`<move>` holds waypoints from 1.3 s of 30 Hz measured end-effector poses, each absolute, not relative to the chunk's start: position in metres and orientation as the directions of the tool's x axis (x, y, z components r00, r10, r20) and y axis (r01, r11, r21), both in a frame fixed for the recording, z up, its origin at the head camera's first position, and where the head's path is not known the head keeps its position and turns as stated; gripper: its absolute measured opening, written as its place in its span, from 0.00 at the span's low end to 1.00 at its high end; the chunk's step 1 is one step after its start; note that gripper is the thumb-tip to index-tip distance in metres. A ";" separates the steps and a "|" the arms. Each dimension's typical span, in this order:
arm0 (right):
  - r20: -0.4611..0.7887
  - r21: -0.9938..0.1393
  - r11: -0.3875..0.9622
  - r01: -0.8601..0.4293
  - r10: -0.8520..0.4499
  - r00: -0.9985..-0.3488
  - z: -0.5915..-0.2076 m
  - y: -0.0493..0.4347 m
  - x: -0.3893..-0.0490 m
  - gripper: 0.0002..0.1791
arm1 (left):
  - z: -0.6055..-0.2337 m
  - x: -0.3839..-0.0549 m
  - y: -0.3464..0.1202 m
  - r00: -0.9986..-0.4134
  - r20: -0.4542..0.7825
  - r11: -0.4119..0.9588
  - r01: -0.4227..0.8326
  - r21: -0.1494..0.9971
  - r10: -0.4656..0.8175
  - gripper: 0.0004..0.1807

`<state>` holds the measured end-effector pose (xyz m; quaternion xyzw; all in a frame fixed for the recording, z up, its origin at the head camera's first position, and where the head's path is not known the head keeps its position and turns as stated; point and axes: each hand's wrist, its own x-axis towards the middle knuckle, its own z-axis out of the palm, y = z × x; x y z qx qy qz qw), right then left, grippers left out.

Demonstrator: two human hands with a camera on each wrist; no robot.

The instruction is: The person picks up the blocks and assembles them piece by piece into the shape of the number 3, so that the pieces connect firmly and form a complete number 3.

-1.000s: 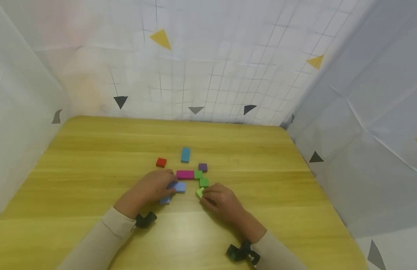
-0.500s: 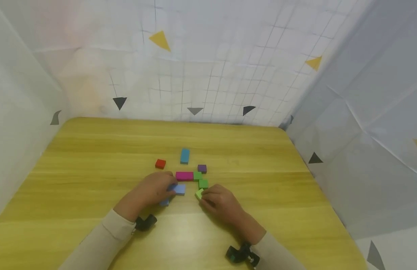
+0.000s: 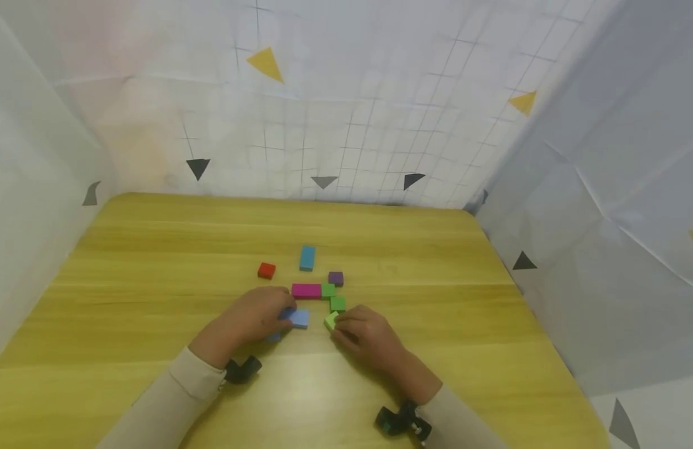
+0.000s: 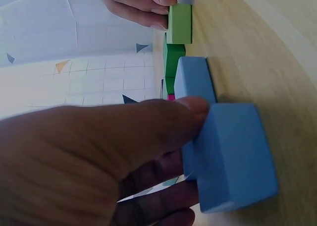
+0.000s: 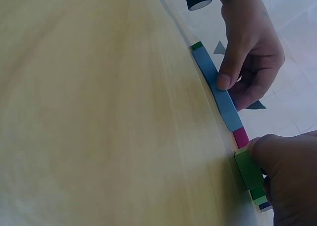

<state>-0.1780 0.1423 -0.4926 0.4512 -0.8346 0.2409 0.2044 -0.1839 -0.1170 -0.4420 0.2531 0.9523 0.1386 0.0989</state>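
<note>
My left hand (image 3: 252,321) pinches a light blue block (image 3: 299,319) between thumb and fingers, flat on the table. Another blue block (image 4: 242,156) lies nearer the left wrist, close against the held one and mostly under the hand in the head view. In my right hand (image 3: 368,337), thumb and fingertips pinch a light green block (image 3: 331,322), set at an angle. Just beyond it are two green blocks (image 3: 337,304), touching near their corners. A magenta block (image 3: 307,291) adjoins the farther green one, and a purple block (image 3: 336,279) sits behind that.
A red block (image 3: 266,270) and an upright-lying blue block (image 3: 307,258) rest farther back on the wooden table (image 3: 436,299). White patterned sheets (image 3: 335,112) stand along its back and sides. Each wrist carries a small black camera mount (image 3: 403,420).
The left hand has drawn the light blue block slightly toward me, widening its gap from the magenta block. The other blue block is more covered. The right hand and its block stay put.
</note>
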 end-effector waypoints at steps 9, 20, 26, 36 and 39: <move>0.588 -0.198 0.452 -0.870 -0.655 -0.474 -0.492 0.139 -0.182 0.07 | -0.440 -0.183 -0.118 -0.838 -0.138 0.814 0.453 0.364 0.528 0.12; 0.585 -0.216 0.462 -0.860 -0.644 -0.493 -0.487 0.148 -0.178 0.08 | -0.445 -0.182 -0.102 -0.803 -0.106 0.761 0.502 0.411 0.587 0.11; 0.579 -0.213 0.448 -0.868 -0.658 -0.482 -0.488 0.146 -0.180 0.08 | -0.440 -0.180 -0.100 -0.811 -0.135 0.780 0.480 0.401 0.569 0.11; 0.565 -0.221 0.462 -0.859 -0.658 -0.498 -0.494 0.144 -0.179 0.07 | -0.444 -0.175 -0.100 -0.804 -0.113 0.758 0.489 0.431 0.583 0.14; 0.567 -0.220 0.460 -0.860 -0.657 -0.496 -0.495 0.144 -0.179 0.08 | -0.445 -0.174 -0.100 -0.798 -0.094 0.748 0.507 0.429 0.595 0.13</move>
